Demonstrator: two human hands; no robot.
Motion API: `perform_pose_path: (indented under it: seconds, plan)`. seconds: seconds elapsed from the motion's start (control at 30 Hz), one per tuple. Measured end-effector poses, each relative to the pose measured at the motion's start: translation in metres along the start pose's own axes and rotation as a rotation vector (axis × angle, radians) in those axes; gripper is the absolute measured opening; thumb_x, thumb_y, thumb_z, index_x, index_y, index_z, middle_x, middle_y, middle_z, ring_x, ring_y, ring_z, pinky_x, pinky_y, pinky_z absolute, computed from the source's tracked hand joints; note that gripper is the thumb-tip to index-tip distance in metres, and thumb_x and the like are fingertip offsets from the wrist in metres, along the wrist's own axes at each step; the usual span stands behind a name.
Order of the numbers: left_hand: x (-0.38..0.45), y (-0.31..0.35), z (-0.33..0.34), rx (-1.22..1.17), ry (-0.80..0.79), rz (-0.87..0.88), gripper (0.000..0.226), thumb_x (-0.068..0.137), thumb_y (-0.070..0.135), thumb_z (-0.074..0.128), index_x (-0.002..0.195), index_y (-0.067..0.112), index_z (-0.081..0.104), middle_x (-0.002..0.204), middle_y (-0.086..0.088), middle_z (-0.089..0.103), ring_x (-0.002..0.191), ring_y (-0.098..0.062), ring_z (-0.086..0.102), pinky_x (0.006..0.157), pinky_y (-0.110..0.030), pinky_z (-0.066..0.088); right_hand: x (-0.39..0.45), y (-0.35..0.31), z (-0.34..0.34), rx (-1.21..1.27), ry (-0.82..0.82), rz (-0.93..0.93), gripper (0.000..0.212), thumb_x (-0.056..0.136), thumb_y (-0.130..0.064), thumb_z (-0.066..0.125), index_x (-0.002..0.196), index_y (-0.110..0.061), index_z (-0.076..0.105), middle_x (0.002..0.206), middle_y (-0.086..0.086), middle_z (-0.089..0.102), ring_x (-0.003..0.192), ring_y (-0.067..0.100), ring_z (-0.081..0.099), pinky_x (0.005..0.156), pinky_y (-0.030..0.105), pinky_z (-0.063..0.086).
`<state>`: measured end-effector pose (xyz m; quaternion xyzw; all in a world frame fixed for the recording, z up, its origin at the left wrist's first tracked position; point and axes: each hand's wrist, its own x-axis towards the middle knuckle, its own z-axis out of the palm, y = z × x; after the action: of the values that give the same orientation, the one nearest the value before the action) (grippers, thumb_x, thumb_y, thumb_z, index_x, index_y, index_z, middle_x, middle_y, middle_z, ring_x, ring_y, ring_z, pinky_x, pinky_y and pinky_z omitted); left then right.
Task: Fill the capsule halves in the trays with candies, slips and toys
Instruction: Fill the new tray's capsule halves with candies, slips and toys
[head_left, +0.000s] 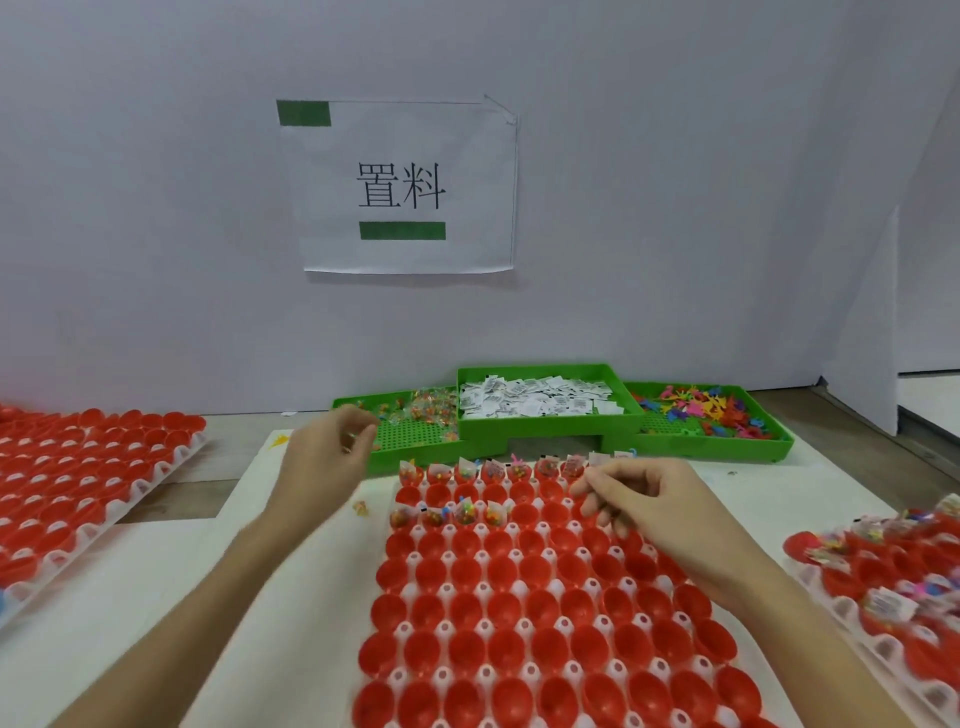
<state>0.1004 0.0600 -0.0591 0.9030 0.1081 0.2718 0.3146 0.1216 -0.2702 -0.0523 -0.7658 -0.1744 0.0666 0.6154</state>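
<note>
The white worktop (156, 597) fills the lower frame, and on it, bottom centre, sits my white moulded plastic tray (519, 597) of red half-shell capsule cups (524, 603): light, thin and stiff, so I judge a nudge could tip one in its socket, and I should drop things in from above rather than press. Only the far row and part of the third row hold fillings. Behind, centre frame, three green plastic bins (550, 426) hold clear-wrapped candies (426, 410), white printed paper slips (535, 400) and small bright plastic toys (696, 408). The wraps look slippery; the slips, flimsy, are best pinched at an edge. My left hand (322, 457), blurred, curls near the candy bin, whether holding something I cannot tell. My right hand (644, 499) hovers over the upper rows with fingers loosely curled, its contents unclear.
</note>
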Motion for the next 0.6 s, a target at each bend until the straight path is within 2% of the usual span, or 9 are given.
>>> perform_pose_path:
  seconds: [0.07, 0.17, 0.23, 0.3, 0.37, 0.5, 0.6]
  plan:
    - [0.035, -0.017, -0.001, 0.173, -0.073, -0.029, 0.016, 0.099, 0.016, 0.066, 0.106, 0.007, 0.076, 0.103, -0.008, 0.077, 0.085, -0.024, 0.068, 0.077, -0.031, 0.049, -0.001, 0.000, 0.001, 0.002, -0.001, -0.006, 0.025, 0.101, -0.018, 0.061, 0.086, -0.013, 0.081, 0.079, 0.010, 0.075, 0.066, 0.011, 0.064, 0.060, 0.018, 0.052]
    - [0.066, -0.031, 0.003, 0.399, -0.289, -0.037, 0.025, 0.093, 0.030, 0.075, 0.091, 0.005, 0.077, 0.098, -0.015, 0.076, 0.086, -0.031, 0.066, 0.071, -0.033, 0.043, 0.000, 0.000, 0.000, 0.008, -0.002, -0.005, 0.025, 0.101, -0.018, 0.062, 0.086, -0.012, 0.081, 0.079, 0.010, 0.075, 0.067, 0.012, 0.064, 0.060, 0.019, 0.051]
    - [0.075, -0.036, 0.010, 0.510, -0.367, -0.003, 0.029, 0.089, 0.037, 0.079, 0.087, 0.008, 0.075, 0.096, -0.014, 0.076, 0.086, -0.028, 0.065, 0.072, -0.034, 0.047, 0.000, 0.000, -0.002, 0.020, 0.003, 0.002, 0.025, 0.101, -0.018, 0.062, 0.085, -0.013, 0.081, 0.078, 0.010, 0.075, 0.066, 0.012, 0.064, 0.059, 0.019, 0.051]
    - [0.081, -0.037, 0.017, 0.497, -0.365, 0.017, 0.026, 0.087, 0.032, 0.082, 0.099, 0.009, 0.079, 0.099, -0.009, 0.077, 0.089, -0.022, 0.068, 0.073, -0.027, 0.048, 0.000, 0.000, -0.005, 0.033, 0.012, 0.003, 0.025, 0.101, -0.018, 0.062, 0.085, -0.014, 0.082, 0.078, 0.009, 0.075, 0.065, 0.011, 0.064, 0.059, 0.018, 0.051]
    - [0.083, -0.037, 0.021, 0.484, -0.370, 0.011, 0.023, 0.086, 0.026, 0.083, 0.102, 0.009, 0.080, 0.098, -0.006, 0.078, 0.086, -0.019, 0.067, 0.072, -0.023, 0.046, 0.001, 0.000, -0.007, 0.034, 0.026, 0.000, 0.026, 0.101, -0.019, 0.062, 0.084, -0.015, 0.082, 0.077, 0.009, 0.075, 0.064, 0.010, 0.064, 0.058, 0.017, 0.050]
    - [0.079, -0.038, 0.021, 0.375, -0.289, -0.061, 0.020, 0.079, 0.014, 0.088, 0.091, 0.011, 0.072, 0.082, -0.003, 0.069, 0.077, -0.019, 0.061, 0.065, -0.027, 0.044, 0.002, 0.000, -0.008, 0.023, 0.030, 0.000, 0.026, 0.101, -0.020, 0.062, 0.084, -0.015, 0.082, 0.077, 0.008, 0.075, 0.065, 0.010, 0.064, 0.059, 0.017, 0.050]
    - [0.067, -0.036, 0.017, 0.216, -0.184, -0.057, 0.022, 0.078, 0.000, 0.083, 0.077, 0.013, 0.067, 0.076, -0.003, 0.070, 0.076, -0.024, 0.068, 0.063, -0.025, 0.048, 0.001, 0.000, -0.007, 0.027, 0.030, 0.011, 0.026, 0.101, -0.019, 0.062, 0.084, -0.014, 0.082, 0.077, 0.009, 0.076, 0.066, 0.011, 0.065, 0.059, 0.017, 0.050]
